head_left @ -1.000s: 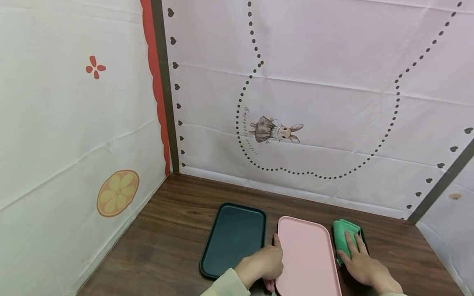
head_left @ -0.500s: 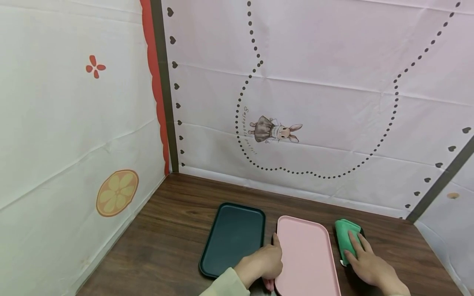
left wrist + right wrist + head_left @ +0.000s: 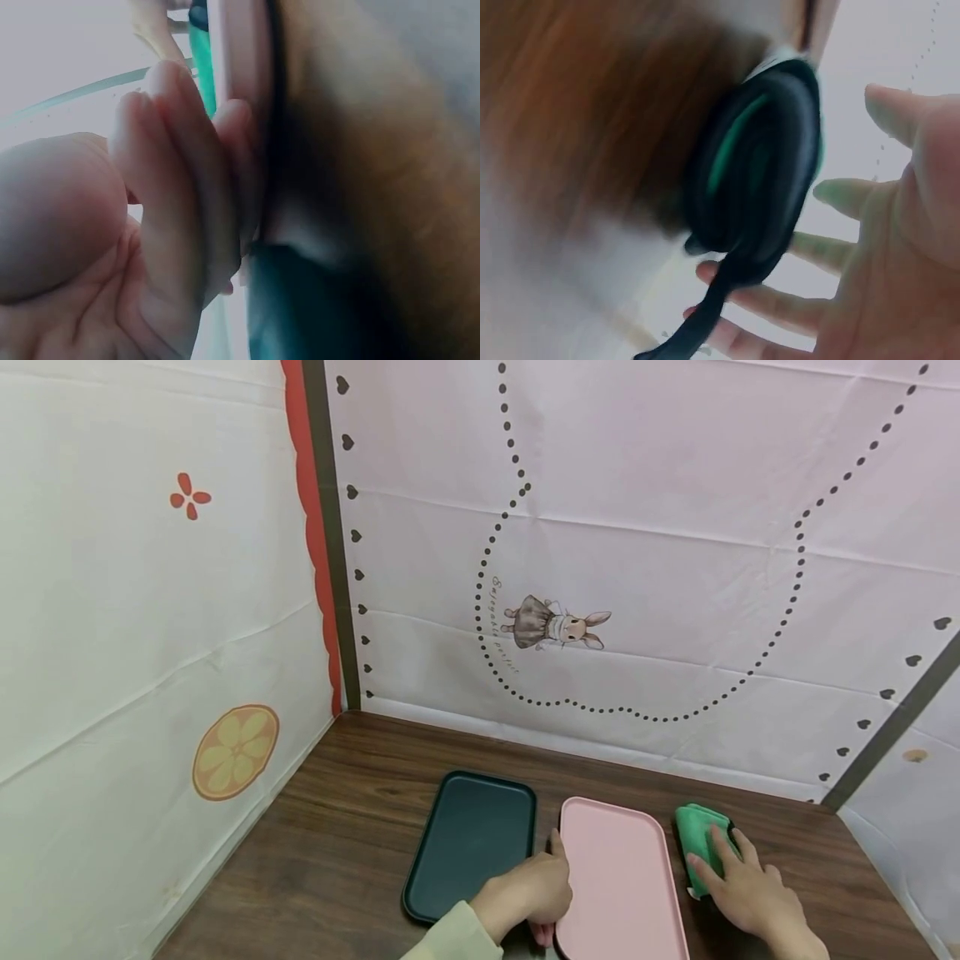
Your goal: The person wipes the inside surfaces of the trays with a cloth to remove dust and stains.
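Note:
In the head view my left hand lies at the left edge of the pink tray, its index finger stretched along the rim. The left wrist view shows its other fingers loosely bent beside the tray's side. My right hand is spread over a folded green cloth item with dark edging, fingertips at its top. Seen end-on in the right wrist view, this green roll has dark layers, a dark strap hanging from it and a white tag; the fingers stand apart beside it.
A dark teal tray lies left of the pink one on the brown wooden table. Printed cloth walls stand along the back and both sides.
My right hand has slid slightly to the right across the green item, which has shifted a little. The left hand and both trays stay in place.

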`<move>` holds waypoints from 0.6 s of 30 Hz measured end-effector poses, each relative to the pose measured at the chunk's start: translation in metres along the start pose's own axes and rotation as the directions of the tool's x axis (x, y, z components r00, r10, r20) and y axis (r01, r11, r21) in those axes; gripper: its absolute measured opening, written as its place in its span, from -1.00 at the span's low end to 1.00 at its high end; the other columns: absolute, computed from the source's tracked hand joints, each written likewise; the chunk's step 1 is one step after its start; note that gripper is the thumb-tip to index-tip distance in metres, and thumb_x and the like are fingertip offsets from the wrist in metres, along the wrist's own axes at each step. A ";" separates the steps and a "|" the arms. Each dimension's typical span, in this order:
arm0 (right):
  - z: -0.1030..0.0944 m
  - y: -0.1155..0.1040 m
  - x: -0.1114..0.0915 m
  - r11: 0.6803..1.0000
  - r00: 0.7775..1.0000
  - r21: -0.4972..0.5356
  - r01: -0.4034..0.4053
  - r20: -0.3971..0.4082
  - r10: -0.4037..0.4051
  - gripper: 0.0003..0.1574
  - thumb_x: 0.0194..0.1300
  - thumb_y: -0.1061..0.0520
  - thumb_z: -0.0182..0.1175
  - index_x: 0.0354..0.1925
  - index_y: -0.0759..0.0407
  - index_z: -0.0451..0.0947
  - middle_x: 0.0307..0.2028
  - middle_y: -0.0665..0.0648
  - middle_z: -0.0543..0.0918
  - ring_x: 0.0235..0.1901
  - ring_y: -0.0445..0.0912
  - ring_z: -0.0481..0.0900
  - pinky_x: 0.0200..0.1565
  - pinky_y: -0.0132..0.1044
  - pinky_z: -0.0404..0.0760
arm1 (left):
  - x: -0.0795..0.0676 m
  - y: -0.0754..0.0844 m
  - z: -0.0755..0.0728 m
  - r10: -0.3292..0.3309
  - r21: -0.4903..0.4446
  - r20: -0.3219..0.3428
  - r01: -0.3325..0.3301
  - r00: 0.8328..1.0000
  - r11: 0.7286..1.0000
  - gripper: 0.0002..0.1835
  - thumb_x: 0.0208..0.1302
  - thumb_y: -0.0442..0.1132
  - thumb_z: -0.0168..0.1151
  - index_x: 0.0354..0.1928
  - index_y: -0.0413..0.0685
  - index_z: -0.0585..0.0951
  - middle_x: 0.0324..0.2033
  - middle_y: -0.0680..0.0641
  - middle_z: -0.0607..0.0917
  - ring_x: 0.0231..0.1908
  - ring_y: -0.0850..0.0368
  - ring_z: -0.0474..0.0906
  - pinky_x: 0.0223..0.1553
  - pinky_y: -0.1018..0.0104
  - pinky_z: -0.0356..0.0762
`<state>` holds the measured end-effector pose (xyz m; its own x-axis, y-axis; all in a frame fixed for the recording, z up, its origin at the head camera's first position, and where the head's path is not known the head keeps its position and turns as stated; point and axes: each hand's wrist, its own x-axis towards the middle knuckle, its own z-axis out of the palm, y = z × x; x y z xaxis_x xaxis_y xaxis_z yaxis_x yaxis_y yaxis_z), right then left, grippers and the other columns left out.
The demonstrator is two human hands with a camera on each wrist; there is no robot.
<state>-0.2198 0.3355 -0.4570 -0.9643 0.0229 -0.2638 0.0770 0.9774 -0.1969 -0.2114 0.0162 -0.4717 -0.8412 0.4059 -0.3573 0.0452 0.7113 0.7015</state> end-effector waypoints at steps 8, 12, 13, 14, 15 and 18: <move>-0.001 -0.031 -0.009 0.997 0.992 0.079 -0.004 -0.125 0.013 0.25 0.49 -0.62 -0.38 0.65 0.28 -0.21 0.56 0.58 -0.20 0.36 0.73 0.00 0.12 0.69 0.28 | -0.010 -0.004 -0.027 0.166 -0.064 -0.069 -0.170 0.984 0.983 -0.26 0.55 -0.29 -0.01 0.62 -0.37 -0.02 -0.80 -0.07 0.62 -0.89 0.15 0.48 -0.76 0.20 0.57; 0.004 -0.048 -0.012 0.994 0.983 0.109 0.012 -0.186 0.008 0.23 0.52 -0.58 -0.32 0.65 0.30 -0.20 0.57 0.58 -0.21 0.46 0.64 -0.12 0.27 0.68 0.10 | -0.012 -0.009 -0.041 0.205 0.047 -0.206 -0.200 0.957 0.979 -0.35 0.59 -0.23 0.00 0.58 -0.32 0.15 -0.80 0.02 0.54 -0.88 0.22 0.39 -0.78 0.35 0.43; 0.005 -0.052 -0.013 0.993 0.981 0.119 0.024 -0.193 0.000 0.21 0.53 -0.56 -0.30 0.66 0.29 -0.20 0.57 0.58 -0.21 0.47 0.63 -0.15 0.30 0.68 0.05 | -0.013 -0.011 -0.045 0.206 0.081 -0.242 -0.191 0.948 0.978 -0.37 0.59 -0.21 0.01 0.58 -0.30 0.19 -0.80 0.02 0.53 -0.88 0.23 0.35 -0.79 0.37 0.38; 0.006 -0.056 -0.014 0.991 0.979 0.127 0.041 -0.202 -0.014 0.20 0.54 -0.54 -0.28 0.66 0.29 -0.20 0.58 0.58 -0.21 0.48 0.63 -0.16 0.33 0.67 0.02 | -0.013 -0.012 -0.048 0.206 0.110 -0.278 -0.181 0.938 0.977 -0.38 0.59 -0.19 0.02 0.57 -0.28 0.21 -0.79 0.01 0.53 -0.87 0.23 0.33 -0.78 0.38 0.36; 0.007 -0.061 -0.014 0.989 0.977 0.137 0.059 -0.209 -0.029 0.18 0.55 -0.52 -0.26 0.66 0.28 -0.21 0.58 0.58 -0.20 0.49 0.62 -0.18 0.35 0.65 -0.02 | -0.014 -0.013 -0.052 0.201 0.138 -0.314 -0.165 0.928 0.977 -0.38 0.59 -0.17 0.02 0.56 -0.27 0.23 -0.76 -0.01 0.54 -0.85 0.20 0.34 -0.76 0.36 0.36; 0.011 -0.075 -0.015 0.983 0.970 0.150 0.107 -0.234 -0.070 0.14 0.57 -0.48 -0.22 0.67 0.25 -0.21 0.59 0.55 -0.18 0.51 0.59 -0.16 0.40 0.60 -0.04 | -0.016 -0.019 -0.061 0.201 0.211 -0.413 -0.122 0.888 0.970 -0.39 0.58 -0.13 0.05 0.55 -0.24 0.28 -0.43 -0.12 0.74 -0.58 0.07 0.63 -0.52 0.23 0.62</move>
